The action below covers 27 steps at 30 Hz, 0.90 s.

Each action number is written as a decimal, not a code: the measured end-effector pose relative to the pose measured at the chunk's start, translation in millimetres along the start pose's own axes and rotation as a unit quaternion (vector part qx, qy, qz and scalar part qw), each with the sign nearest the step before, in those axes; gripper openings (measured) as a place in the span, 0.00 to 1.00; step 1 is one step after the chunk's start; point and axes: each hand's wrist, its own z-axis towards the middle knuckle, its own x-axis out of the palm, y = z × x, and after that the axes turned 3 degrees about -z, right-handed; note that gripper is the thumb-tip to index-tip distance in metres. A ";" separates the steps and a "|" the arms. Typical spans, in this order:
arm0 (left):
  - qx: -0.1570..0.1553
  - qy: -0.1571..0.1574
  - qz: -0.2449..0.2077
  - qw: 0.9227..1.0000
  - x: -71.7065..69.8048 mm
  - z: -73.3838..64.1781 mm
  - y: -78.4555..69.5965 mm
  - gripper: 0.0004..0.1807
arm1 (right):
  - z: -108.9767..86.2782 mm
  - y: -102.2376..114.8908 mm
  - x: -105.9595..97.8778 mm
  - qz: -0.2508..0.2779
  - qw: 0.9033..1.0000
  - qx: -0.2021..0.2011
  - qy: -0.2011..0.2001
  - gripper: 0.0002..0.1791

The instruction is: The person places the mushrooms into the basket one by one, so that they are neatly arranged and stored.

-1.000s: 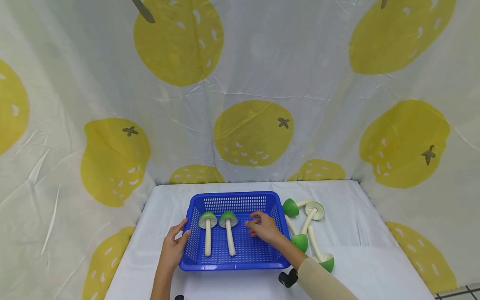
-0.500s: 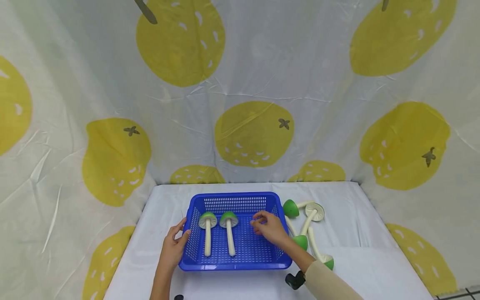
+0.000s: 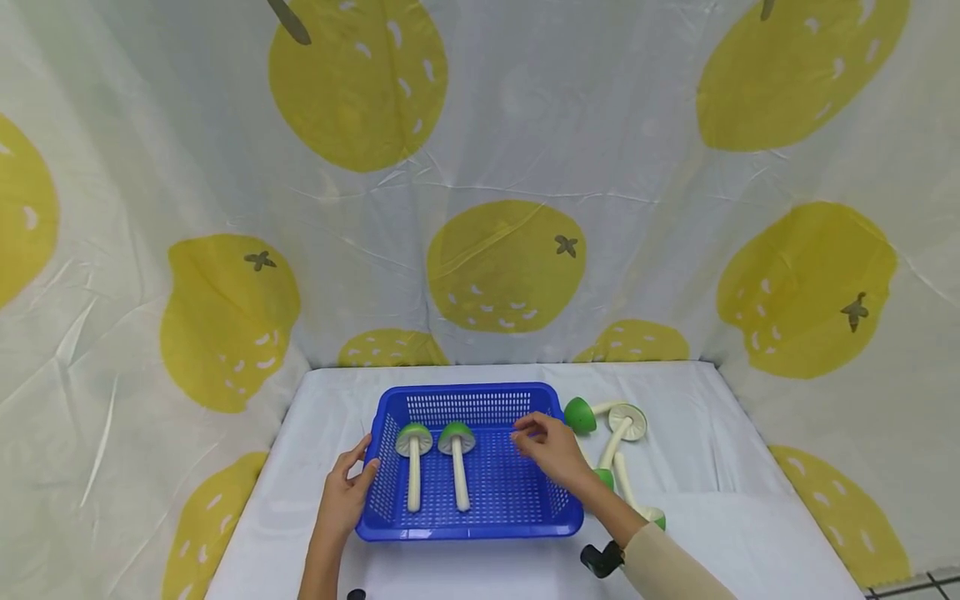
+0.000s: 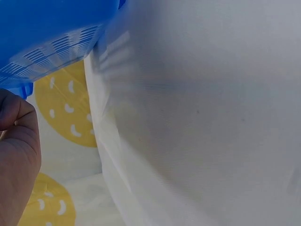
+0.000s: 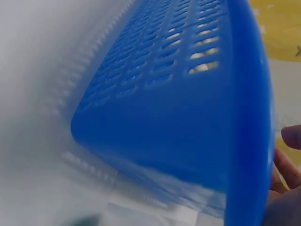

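Note:
A blue plastic basket with slotted sides sits on the white-covered table. Inside it, two toy mushrooms with green caps and pale stems lie side by side, one mushroom at the left and another mushroom beside it, caps toward the far side. My left hand grips the basket's left rim with thumb and fingers. Over the basket's right part hovers my right hand, fingers loosely bent and nothing between them. The right wrist view shows the basket's outer wall up close, with the right hand's fingers beyond the rim.
Right of the basket lie several more mushrooms, among them a green-capped mushroom at the back and a mushroom showing its pale underside. My right forearm partly covers this group. A lemon-printed curtain hangs behind the table.
My right hand has drifted right, from nearer the basket's middle toward its right side. The left hand, the basket and the two mushrooms in it have stayed put.

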 end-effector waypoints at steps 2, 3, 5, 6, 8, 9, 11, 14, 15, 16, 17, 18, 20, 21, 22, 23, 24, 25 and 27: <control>-0.006 0.001 0.007 1.000 -0.9 0.5 0.3 0.28 | 0.2 -0.3 -4.0 -0.010 1.000 -0.001 -0.006 0.09; -0.007 0.003 0.007 1.000 -1.2 0.9 0.6 0.28 | 0.8 -0.9 -6.0 -0.014 1.000 0.002 -0.009 0.09; -0.014 0.005 0.007 1.000 -1.5 1.5 0.5 0.29 | 1.5 -1.1 -10.5 -0.020 1.000 0.006 -0.013 0.09; -0.012 0.008 0.003 1.000 -1.6 1.9 0.5 0.29 | 1.9 -1.0 -12.9 -0.021 1.000 0.007 -0.016 0.10; -0.009 0.012 0.000 1.000 -1.3 2.1 0.5 0.29 | 2.6 -0.7 -17.9 -0.019 1.000 0.009 -0.019 0.11; -0.009 0.013 -0.004 1.000 -1.1 2.2 0.5 0.28 | 2.5 -0.4 -20.6 -0.017 1.000 0.010 -0.020 0.11; -0.006 0.013 -0.004 1.000 -0.6 2.0 0.8 0.28 | 2.4 0.0 -25.8 -0.009 1.000 0.009 -0.020 0.12; -0.006 0.012 0.000 1.000 0.9 1.2 1.6 0.28 | 2.5 -1.1 -34.0 -0.002 1.000 0.003 -0.022 0.13; -0.008 0.011 -0.003 1.000 1.4 0.9 1.8 0.28 | 2.4 -1.5 -37.0 0.000 1.000 0.001 -0.022 0.13; -0.008 0.011 -0.001 1.000 1.8 0.4 2.0 0.28 | 2.3 -1.9 -39.9 0.001 1.000 0.000 -0.023 0.14; -0.009 0.010 0.000 1.000 2.3 0.0 1.9 0.28 | 2.0 -2.3 -42.8 0.001 1.000 0.001 -0.025 0.14; -0.010 0.010 -0.002 1.000 2.5 -0.4 1.8 0.28 | 1.5 -2.6 -45.7 -0.001 1.000 -0.001 -0.026 0.14; -0.011 0.015 -0.002 1.000 2.5 -0.8 1.4 0.28 | 0.4 -3.0 -50.7 -0.003 0.999 0.004 -0.033 0.14; -0.011 0.018 -0.006 1.000 2.5 -0.9 0.5 0.28 | -0.2 -3.2 -52.8 0.000 0.999 0.006 -0.037 0.13; -0.010 0.021 -0.002 1.000 2.2 -1.3 -0.4 0.28 | -0.8 -3.3 -54.6 0.001 0.999 0.009 -0.042 0.13; -0.011 0.022 -0.001 1.000 1.7 -1.4 -1.4 0.28 | -1.2 -3.6 -56.0 -0.001 0.999 0.010 -0.045 0.13; -0.010 0.023 -0.001 1.000 1.0 -1.5 -2.4 0.28 | -1.5 -4.2 -57.3 -0.002 0.999 0.009 -0.048 0.14; -0.009 0.022 0.000 1.000 0.5 -1.1 -3.4 0.28 | -1.7 -5.0 -58.4 -0.003 0.999 0.010 -0.051 0.14; -0.007 0.021 0.004 1.000 -0.3 -0.8 -5.5 0.28 | -2.0 -7.1 -61.1 -0.006 0.998 0.003 -0.057 0.16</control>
